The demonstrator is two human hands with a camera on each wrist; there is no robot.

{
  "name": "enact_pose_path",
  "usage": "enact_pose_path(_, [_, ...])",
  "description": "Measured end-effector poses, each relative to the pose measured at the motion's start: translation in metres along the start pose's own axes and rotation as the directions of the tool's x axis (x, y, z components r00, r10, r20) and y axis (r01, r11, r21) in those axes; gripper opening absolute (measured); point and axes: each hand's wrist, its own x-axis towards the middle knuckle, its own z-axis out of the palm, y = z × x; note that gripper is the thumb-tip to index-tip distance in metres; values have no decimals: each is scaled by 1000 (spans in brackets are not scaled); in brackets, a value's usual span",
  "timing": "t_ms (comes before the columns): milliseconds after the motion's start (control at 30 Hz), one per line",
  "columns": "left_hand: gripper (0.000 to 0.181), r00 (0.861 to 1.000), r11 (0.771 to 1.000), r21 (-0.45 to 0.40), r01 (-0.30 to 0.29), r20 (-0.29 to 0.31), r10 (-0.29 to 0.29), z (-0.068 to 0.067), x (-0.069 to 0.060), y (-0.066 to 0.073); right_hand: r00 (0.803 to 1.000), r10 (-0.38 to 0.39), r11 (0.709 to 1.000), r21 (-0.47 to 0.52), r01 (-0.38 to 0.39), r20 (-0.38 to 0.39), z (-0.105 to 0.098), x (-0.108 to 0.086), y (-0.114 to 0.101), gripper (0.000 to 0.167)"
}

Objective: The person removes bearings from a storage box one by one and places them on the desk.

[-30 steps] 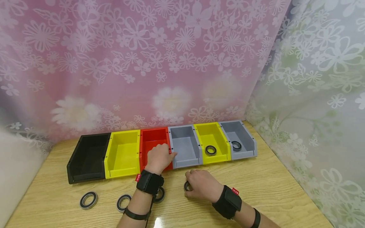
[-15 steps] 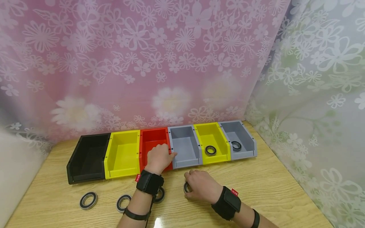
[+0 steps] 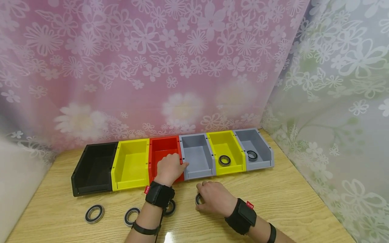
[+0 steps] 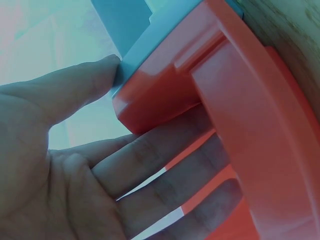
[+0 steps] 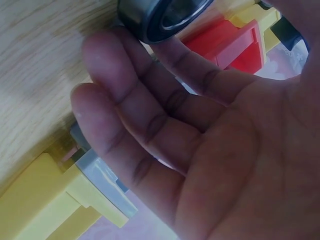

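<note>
My left hand (image 3: 170,167) reaches over the front of the red bin (image 3: 165,143). In the left wrist view its fingers lie inside the red bin, while the thumb presses the adjoining grey bin (image 4: 145,37), pinching the side walls between them. Lower right of it, my right hand (image 3: 218,197) holds a ball bearing (image 3: 197,199) at the tabletop between thumb and index finger. The right wrist view shows part of that bearing (image 5: 142,22) at the top, dark and ring-shaped, its far side cut off. The other fingers of the right hand are bent and hold nothing.
Left of the red bin stand a yellow bin (image 3: 130,162) and a black bin (image 3: 94,168). Bearings lie in the right yellow bin (image 3: 220,141) and the far-right grey bin (image 3: 249,138). Several more bearings (image 3: 88,216) lie on the wooden table (image 3: 288,202), one partly behind the left wrist.
My right hand has shifted very slightly left with the bearing. The left hand and the bins look the same.
</note>
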Motion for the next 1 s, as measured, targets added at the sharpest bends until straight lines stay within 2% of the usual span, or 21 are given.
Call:
enact_pose_path(300, [38, 1000, 1000, -6, 0, 9, 1, 0, 0, -1, 1000, 11, 1000, -17, -11, 4, 0, 0, 0, 47])
enact_pose_path(533, [38, 1000, 1000, -11, -10, 5, 10, 1, 0, -2, 998, 41, 992, 120, -46, 45, -16, 1, 7, 46])
enact_pose_path(800, [37, 1000, 1000, -10, -26, -7, 25, 1, 0, -3, 990, 78, 983, 175, -57, -119, -57, 6, 22, 43])
enact_pose_path(1000, [38, 1000, 1000, -7, -25, -14, 25, 2, 0, -2, 979, 115, 975, 208, -79, -170, -82, 12, 23, 40])
